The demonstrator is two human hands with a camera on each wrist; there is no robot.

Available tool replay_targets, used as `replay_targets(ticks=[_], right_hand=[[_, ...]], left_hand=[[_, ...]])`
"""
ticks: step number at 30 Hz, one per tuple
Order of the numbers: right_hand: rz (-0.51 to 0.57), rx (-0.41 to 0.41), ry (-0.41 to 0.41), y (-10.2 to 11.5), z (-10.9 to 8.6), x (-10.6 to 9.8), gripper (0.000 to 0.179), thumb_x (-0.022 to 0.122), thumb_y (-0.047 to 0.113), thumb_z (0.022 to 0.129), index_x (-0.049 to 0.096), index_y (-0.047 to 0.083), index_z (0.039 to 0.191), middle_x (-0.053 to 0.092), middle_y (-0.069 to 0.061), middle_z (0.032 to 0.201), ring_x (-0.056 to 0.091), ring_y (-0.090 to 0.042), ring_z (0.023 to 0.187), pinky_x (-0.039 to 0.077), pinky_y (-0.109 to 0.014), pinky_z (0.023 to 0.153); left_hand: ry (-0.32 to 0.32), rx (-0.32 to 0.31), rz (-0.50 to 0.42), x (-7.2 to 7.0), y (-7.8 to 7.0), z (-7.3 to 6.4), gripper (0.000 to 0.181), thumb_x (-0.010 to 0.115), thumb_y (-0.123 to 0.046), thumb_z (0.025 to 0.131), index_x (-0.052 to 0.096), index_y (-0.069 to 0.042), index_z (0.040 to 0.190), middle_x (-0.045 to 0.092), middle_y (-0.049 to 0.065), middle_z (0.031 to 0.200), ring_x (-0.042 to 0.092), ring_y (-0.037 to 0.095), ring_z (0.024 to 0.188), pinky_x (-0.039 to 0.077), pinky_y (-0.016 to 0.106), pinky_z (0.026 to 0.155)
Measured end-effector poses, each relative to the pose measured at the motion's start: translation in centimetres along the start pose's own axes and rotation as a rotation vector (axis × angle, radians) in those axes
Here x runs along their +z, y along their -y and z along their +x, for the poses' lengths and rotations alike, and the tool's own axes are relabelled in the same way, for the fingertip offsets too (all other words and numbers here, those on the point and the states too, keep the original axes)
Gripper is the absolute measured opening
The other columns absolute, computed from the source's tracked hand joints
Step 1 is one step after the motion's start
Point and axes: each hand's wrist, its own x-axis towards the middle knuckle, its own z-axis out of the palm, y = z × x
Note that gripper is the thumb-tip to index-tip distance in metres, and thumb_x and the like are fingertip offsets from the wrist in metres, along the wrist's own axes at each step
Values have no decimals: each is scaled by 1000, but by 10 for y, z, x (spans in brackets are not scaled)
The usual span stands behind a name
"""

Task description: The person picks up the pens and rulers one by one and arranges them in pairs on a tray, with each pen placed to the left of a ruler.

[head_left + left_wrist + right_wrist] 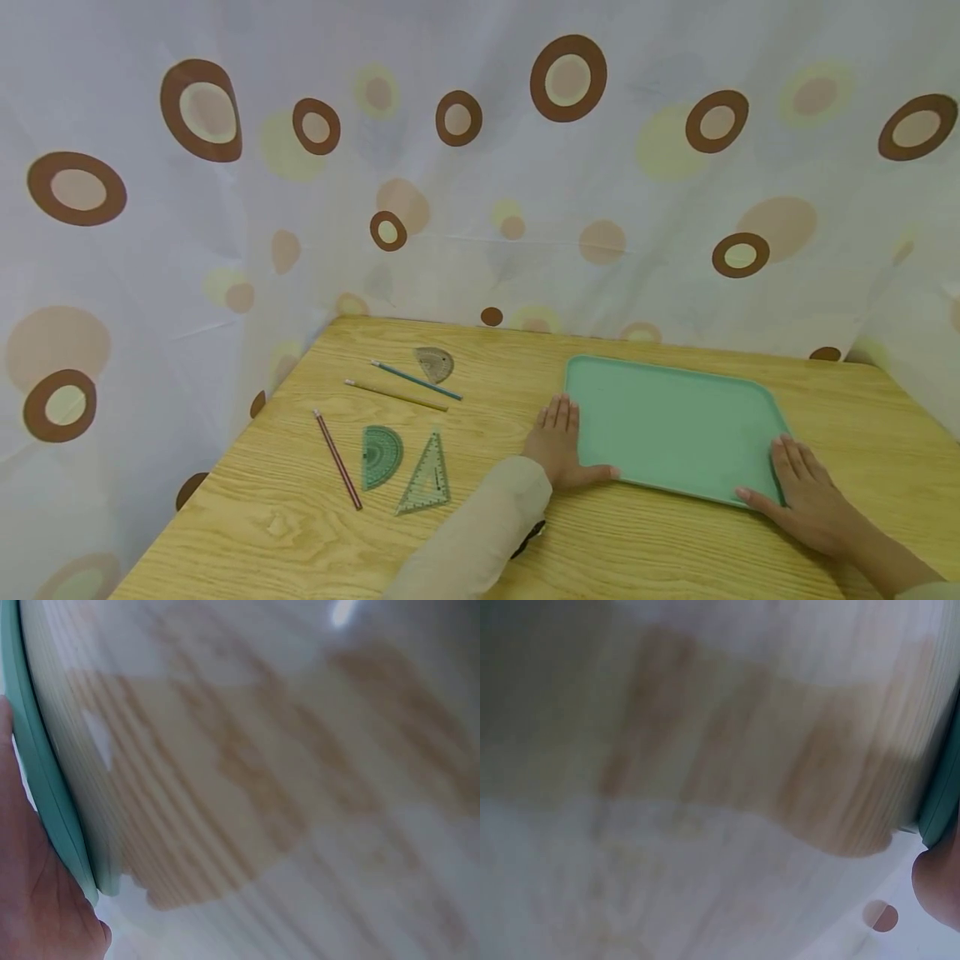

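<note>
A mint-green rectangular tray [675, 429] lies flat on the wooden table [600, 550], toward the right. At its near left corner rests my left hand [558, 454], fingers straight along the side and thumb along the front edge. My right hand [810, 504] is at the near right corner in a mirrored pose, its thumb on the front rim. In the left wrist view, the left hand [37, 900] lies against the tray's rim [45, 772]. Only a bit of the right hand [939, 889] shows beside the tray's edge [941, 795] in the right wrist view.
Left of the tray lie a red pencil [337, 458], a yellow pencil [397, 395], a blue pencil [416, 379], a clear protractor [437, 363], a green protractor [382, 457] and a set square [426, 483]. A circle-patterned curtain [480, 183] stands behind the table.
</note>
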Motion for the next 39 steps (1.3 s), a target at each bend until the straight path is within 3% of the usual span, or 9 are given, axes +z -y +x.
replay_targets(ticks=[39], right_hand=[[47,-23,10,11,17,5,91,43,43,96,-6,-22,137,-7,-45,142,-15,-56,131,-28,-49,105]], left_hand=[[-4,-17,-39,12,19,5,104,28,-83,77,7,-11,150,4,6,157,1,17,145,9,29,118]])
